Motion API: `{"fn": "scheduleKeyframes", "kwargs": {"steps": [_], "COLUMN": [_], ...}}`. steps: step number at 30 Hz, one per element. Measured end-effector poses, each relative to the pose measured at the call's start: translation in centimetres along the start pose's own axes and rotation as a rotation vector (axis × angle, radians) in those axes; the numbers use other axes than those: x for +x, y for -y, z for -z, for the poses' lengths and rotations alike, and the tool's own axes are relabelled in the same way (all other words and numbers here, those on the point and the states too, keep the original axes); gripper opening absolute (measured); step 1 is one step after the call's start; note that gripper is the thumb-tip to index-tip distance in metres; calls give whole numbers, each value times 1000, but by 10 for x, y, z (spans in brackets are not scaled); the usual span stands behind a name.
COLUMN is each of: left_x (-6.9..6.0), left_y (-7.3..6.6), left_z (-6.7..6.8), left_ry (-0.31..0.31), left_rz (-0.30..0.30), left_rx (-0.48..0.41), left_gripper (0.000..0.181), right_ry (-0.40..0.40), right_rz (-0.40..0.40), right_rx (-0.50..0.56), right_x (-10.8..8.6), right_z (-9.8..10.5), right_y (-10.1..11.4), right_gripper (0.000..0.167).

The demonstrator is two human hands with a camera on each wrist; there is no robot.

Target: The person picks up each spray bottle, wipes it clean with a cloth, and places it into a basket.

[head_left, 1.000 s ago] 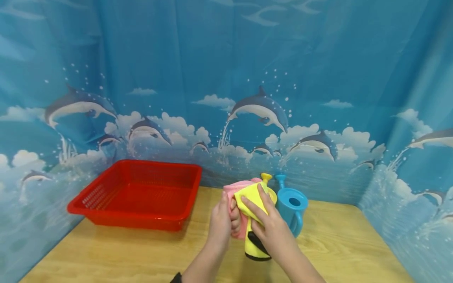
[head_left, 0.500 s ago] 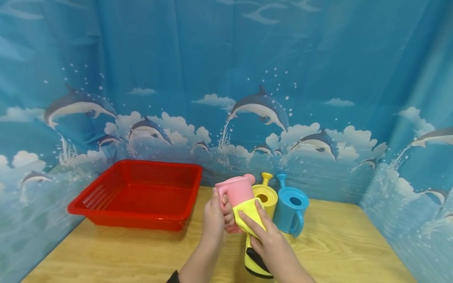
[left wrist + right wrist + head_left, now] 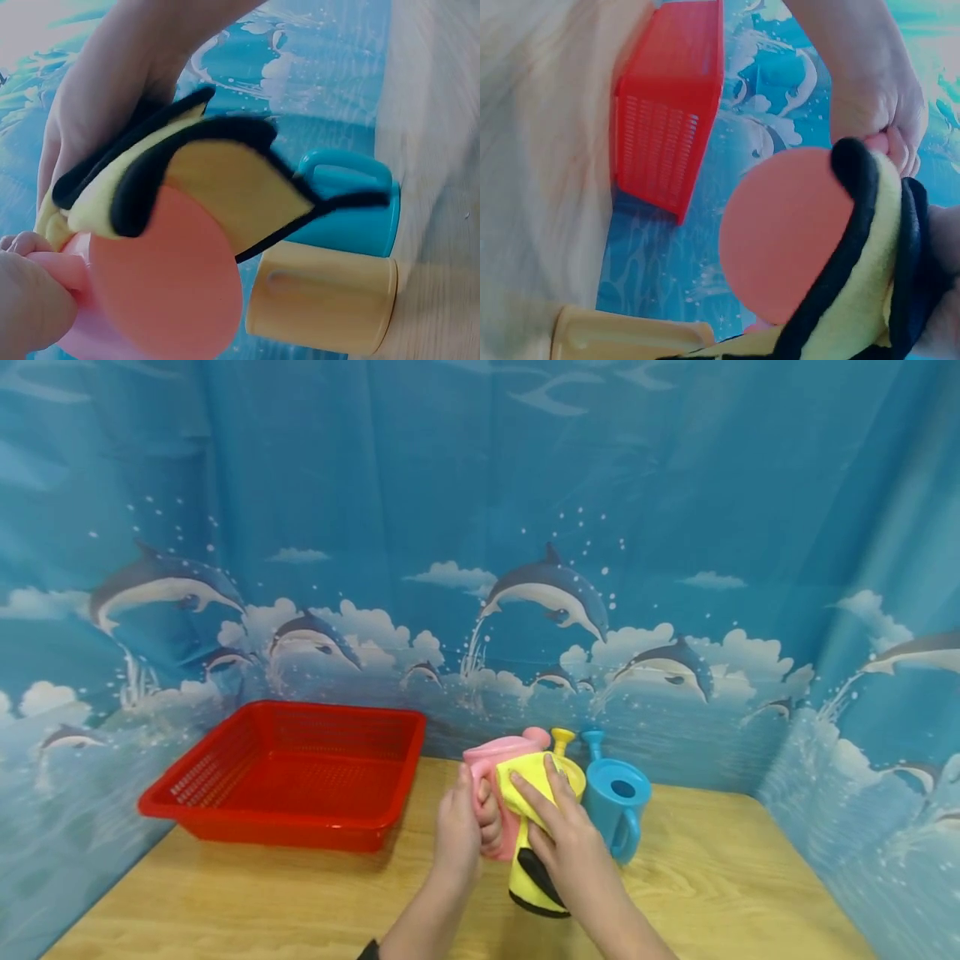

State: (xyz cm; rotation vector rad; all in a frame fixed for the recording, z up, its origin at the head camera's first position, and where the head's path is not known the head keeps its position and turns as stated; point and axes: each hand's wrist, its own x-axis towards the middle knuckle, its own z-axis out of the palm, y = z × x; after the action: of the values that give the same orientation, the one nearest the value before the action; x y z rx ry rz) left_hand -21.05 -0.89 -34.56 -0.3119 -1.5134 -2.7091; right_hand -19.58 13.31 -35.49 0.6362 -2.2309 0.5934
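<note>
My left hand (image 3: 459, 828) grips the handle of a pink watering can (image 3: 491, 748), held up off the table. Against the can's right side, my right hand (image 3: 572, 839) presses a yellow cloth (image 3: 527, 777) with black edging; its visible fingers lie straight and spread. Part of the cloth hangs below this hand. Seen from the left wrist, the can's round base (image 3: 176, 277) faces the camera and the folded cloth bunches beside it. Behind the cloth stands a yellow watering can (image 3: 574, 773), mostly hidden, next to a blue watering can (image 3: 617, 810).
A red plastic basket (image 3: 277, 832) with perforated walls sits at the left of the wooden table (image 3: 300, 902). A blue curtain (image 3: 450, 485) printed with dolphins hangs behind and at both sides.
The pink can tilted and shifted slightly left, then came back right. Over its side, the right hand and cloth slid down, then up again. Basket and other cans have stayed put.
</note>
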Motion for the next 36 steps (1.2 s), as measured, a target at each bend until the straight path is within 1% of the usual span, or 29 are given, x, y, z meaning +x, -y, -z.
{"fn": "scheduleKeyframes", "kwargs": {"steps": [2,6,10,14,16,19,24,29,33,36], "left_x": [-2,-3,-2,0,1,3,5,6,8,8], "left_y": [1,3,2,1,0,-1,-3,-5,-6,-7], "left_z": [-2,-4,-3,0,2,4,7,9,12,13], "left_ry": [18,51,37,17,7,-6,-16,-22,-3,22], "left_rz": [10,4,1,7,9,-4,-16,-27,-56,-61], "left_rx": [5,-6,-6,2,-14,-40,-58,-57,-77,-92], "left_gripper": [50,49,49,51,50,50,50,48,49,49], "right_ry": [-18,-31,-10,13,22,35,20,1,35,66], "right_rz": [-4,-25,-34,-32,-23,-8,20,90,122,114], "right_rx": [7,41,60,55,53,56,59,43,37,29], "right_x": [5,14,20,19,16,11,-2,-16,-25,-29], "right_z": [-1,-1,0,0,-1,-3,-5,-5,-2,1], "right_y": [-2,-7,-9,-9,-9,-8,-9,-14,-17,-16], "right_gripper": [61,58,56,56,56,58,61,66,71,75]}}
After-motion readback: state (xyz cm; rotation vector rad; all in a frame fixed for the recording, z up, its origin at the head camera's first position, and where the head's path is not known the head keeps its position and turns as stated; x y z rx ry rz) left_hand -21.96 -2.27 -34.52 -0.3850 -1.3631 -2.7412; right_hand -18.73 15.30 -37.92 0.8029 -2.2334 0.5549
